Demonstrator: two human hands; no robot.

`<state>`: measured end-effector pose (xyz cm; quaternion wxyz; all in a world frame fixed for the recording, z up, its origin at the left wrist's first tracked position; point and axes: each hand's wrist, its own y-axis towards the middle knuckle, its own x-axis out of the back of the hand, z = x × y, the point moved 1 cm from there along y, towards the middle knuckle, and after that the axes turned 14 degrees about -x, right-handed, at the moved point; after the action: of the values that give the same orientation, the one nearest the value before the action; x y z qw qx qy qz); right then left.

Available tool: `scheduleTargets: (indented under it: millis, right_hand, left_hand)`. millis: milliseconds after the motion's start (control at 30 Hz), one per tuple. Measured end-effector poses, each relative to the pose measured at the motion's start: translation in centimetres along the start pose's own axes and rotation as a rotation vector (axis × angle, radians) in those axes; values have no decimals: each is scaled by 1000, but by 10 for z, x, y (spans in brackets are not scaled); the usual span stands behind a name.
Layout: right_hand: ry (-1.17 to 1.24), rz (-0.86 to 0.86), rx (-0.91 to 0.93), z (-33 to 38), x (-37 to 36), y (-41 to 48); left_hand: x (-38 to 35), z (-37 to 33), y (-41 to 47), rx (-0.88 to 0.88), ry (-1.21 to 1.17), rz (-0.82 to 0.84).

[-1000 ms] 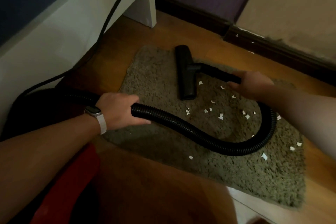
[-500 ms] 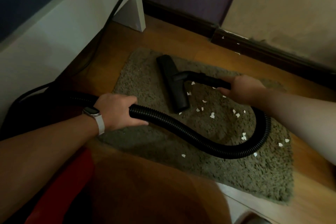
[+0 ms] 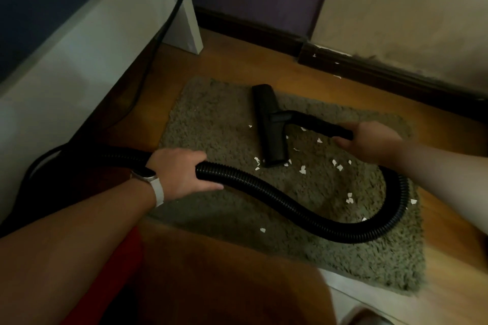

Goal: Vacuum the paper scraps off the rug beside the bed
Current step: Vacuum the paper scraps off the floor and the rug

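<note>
A shaggy grey-green rug (image 3: 219, 124) lies on the wooden floor beside the white bed frame (image 3: 87, 42). White paper scraps (image 3: 302, 169) are scattered over its middle and right side. The black vacuum floor nozzle (image 3: 269, 124) rests flat on the rug, with scraps at its near end. My right hand (image 3: 369, 141) grips the rigid black tube just behind the nozzle. My left hand (image 3: 179, 173), a watch on its wrist, holds the ribbed black hose (image 3: 277, 198), which loops across the rug to the right hand.
A black cable (image 3: 158, 34) runs down along the bed frame to the floor. Dark skirting (image 3: 369, 68) lines the wall behind the rug, with a few white scraps near it. Something red (image 3: 113, 272) sits at my lower left.
The nozzle has slid toward me over the rug, and several scraps that lay beside its near end are gone. Both hands keep their grip.
</note>
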<state>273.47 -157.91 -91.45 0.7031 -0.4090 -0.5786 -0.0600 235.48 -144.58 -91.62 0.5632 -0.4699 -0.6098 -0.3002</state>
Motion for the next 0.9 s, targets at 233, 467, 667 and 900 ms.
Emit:
scheduleTargets:
  millis: [233, 467, 667, 900]
  right_hand:
    - [-157, -7, 190, 43, -5, 0]
    - [-44, 9, 52, -10, -2, 1]
    - [7, -14, 31, -25, -8, -6]
    - [-156, -41, 267, 8, -17, -14]
  left_hand:
    - [3, -16, 2, 34, 70, 71]
    - [-9, -26, -5, 144, 165, 24]
    - [-23, -27, -13, 103, 104, -5]
    - [-20, -34, -22, 150, 24, -168]
